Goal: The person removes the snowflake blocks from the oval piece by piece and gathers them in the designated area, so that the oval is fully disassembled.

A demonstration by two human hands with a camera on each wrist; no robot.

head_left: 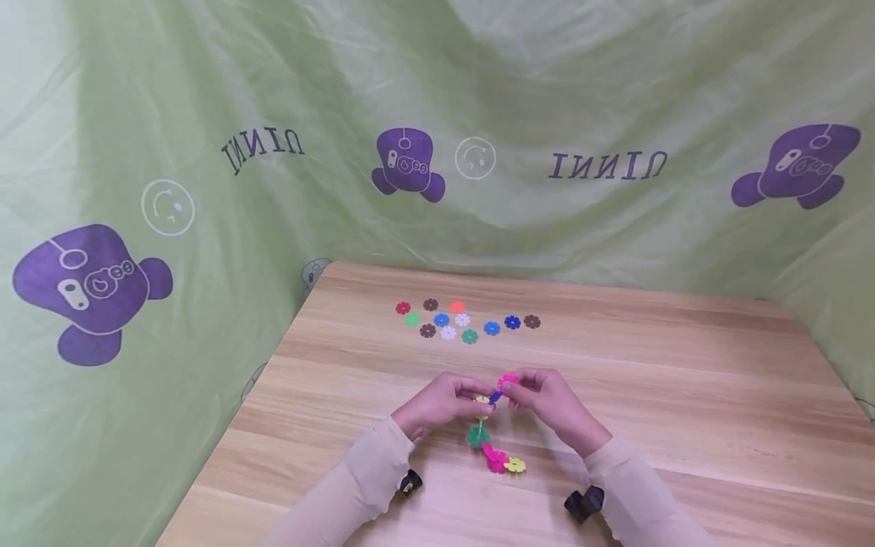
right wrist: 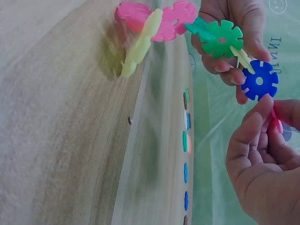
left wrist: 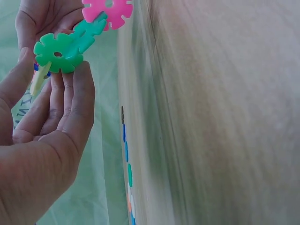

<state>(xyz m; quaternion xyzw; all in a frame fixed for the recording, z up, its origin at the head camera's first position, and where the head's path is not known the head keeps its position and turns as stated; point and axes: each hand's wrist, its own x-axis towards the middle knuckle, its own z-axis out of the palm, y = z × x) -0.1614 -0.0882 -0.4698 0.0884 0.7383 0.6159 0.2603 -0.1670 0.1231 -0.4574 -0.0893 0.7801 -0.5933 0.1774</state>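
Observation:
Above the near half of the table, my left hand [head_left: 437, 403] pinches a chain of slotted, flower-shaped plastic discs. A blue disc [right wrist: 260, 80] at its upper end stands out past the left fingertips, beside a yellow disc [head_left: 482, 401]. With thumb and fingers, my right hand [head_left: 550, 399] grips a pink disc [right wrist: 275, 121] at the blue disc's edge; whether their slots interlock is hidden by the fingertips. Below the left hand hang green discs [left wrist: 58, 52], then pink discs [head_left: 497, 461], ending in a yellow disc [right wrist: 142, 43].
Farther back on the wooden table [head_left: 683, 380] several loose discs lie flat, among them a red disc [head_left: 403, 308], a white disc [head_left: 447, 333] and a brown disc [head_left: 532, 321]. A green printed curtain [head_left: 519, 76] hangs behind the table and along its sides.

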